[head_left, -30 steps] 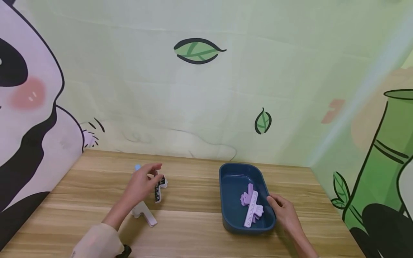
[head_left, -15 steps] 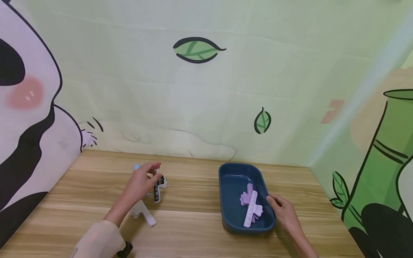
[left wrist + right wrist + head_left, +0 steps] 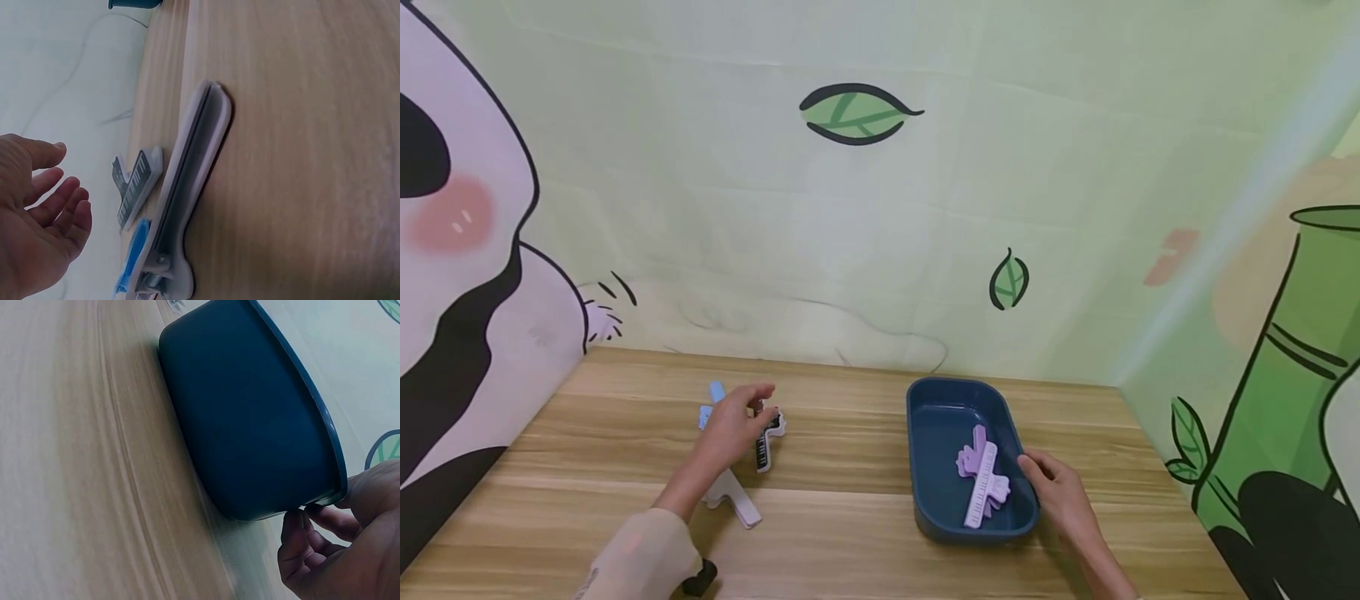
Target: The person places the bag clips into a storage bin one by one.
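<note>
My left hand [image 3: 730, 427] hovers over several plastic clips, its fingers loosely bent and nothing between them, as the left wrist view also shows. Just right of it lies a black-and-white clip with a piano-key pattern [image 3: 763, 450]. A blue clip [image 3: 717, 390] is partly hidden behind the hand, and a white clip [image 3: 741, 502] lies nearer, partly under the wrist. My right hand [image 3: 1060, 492] pinches the right rim of a dark blue plastic bin [image 3: 917, 500], thumb at the rim and fingers below it. Inside the bin, a white piano-key clip [image 3: 982, 487] lies across a purple clip [image 3: 972, 460].
The wood-grain table [image 3: 835, 533] ends against a pale green backdrop [image 3: 880, 217] printed with leaves and a panda. Bamboo is printed on the right side. Table surface lies between the loose clips and the bin.
My left hand has shifted slightly right and nearer over the clips, so more of the blue clip shows. The right hand keeps its hold on the bin; the head view has drifted a little.
</note>
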`<state>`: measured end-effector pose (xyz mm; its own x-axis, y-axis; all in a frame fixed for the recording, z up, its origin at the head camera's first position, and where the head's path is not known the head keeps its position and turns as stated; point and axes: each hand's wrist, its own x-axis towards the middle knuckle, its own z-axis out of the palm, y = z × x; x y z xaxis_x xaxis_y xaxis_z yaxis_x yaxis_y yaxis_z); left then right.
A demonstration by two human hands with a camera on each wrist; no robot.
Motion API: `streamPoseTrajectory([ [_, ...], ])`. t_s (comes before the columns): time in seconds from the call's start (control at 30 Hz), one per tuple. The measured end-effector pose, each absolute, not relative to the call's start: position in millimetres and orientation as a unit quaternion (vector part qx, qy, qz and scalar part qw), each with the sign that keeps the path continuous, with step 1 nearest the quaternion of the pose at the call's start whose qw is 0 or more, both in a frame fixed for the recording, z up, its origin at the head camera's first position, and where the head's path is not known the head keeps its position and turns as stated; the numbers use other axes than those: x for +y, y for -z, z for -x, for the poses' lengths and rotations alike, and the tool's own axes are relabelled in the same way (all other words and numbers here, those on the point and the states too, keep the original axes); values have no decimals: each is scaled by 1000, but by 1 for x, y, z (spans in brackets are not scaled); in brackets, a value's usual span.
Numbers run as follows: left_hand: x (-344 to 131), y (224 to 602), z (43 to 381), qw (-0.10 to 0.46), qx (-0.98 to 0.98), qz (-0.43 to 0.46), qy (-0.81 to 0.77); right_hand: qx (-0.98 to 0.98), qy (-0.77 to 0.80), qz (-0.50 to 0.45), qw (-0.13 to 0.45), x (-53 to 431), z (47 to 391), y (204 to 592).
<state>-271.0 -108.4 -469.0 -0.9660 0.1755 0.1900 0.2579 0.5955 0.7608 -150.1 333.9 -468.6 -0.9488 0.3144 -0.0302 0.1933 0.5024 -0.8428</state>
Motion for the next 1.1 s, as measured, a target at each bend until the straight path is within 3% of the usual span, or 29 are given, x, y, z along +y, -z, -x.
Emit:
streamPoseTrajectory([
  [1.1, -97, 485, 278, 5, -940, 119, 318, -864, -477, 147, 63, 335, 150, 469],
])
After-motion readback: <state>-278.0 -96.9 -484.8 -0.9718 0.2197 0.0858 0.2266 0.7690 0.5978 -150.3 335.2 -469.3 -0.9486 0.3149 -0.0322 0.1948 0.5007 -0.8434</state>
